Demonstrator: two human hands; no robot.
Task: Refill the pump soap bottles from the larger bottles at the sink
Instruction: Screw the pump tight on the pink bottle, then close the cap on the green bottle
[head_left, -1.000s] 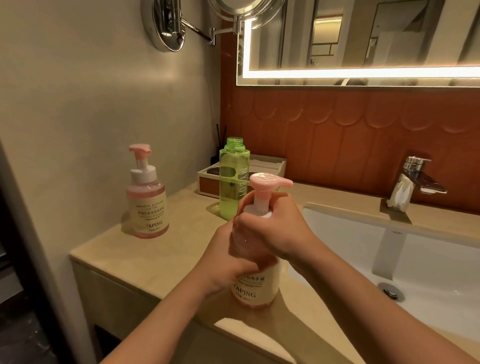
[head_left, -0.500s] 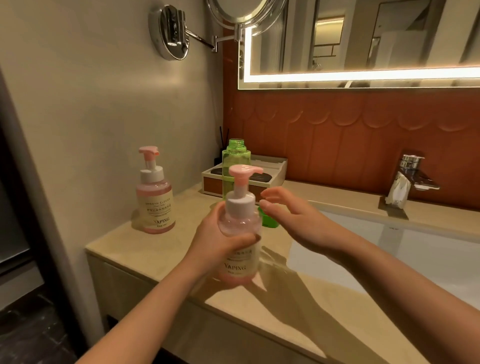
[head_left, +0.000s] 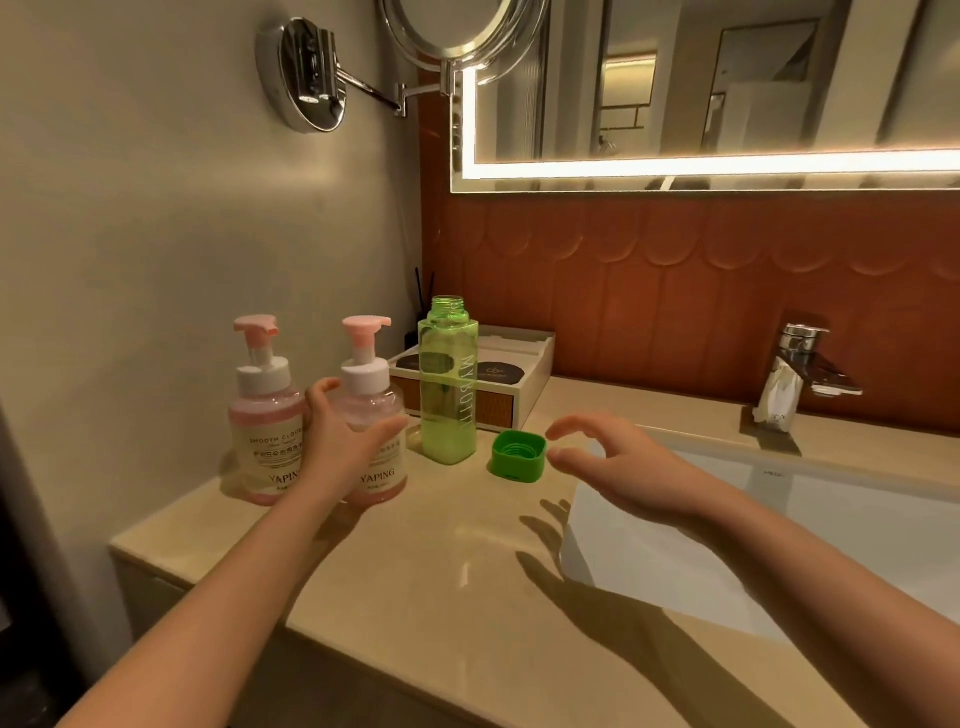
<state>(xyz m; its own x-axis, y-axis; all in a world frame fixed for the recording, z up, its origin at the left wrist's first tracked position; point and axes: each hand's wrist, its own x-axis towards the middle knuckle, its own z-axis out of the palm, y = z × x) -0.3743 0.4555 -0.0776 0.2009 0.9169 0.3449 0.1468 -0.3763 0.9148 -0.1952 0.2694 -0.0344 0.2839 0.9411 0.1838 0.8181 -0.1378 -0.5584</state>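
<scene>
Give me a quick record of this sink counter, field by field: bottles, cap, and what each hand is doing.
left pump bottle: upright on counter, by the wall
right pump bottle: upright, pump on, gripped by left hand
green bottle: upright, uncapped
cap: on counter right of green bottle, opening up
right hand: open, near cap, holding nothing

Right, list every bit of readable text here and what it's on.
"SMOOTH CLOU": left pump bottle, rest behind the left hand.
"YAPIN": same bottle, likewise cut off.
"YAPING": right pump bottle.
"MYBOTT": green bottle, vertical, ending unclear.
Unreadable: small lines on both labels, print on the sink.
</scene>
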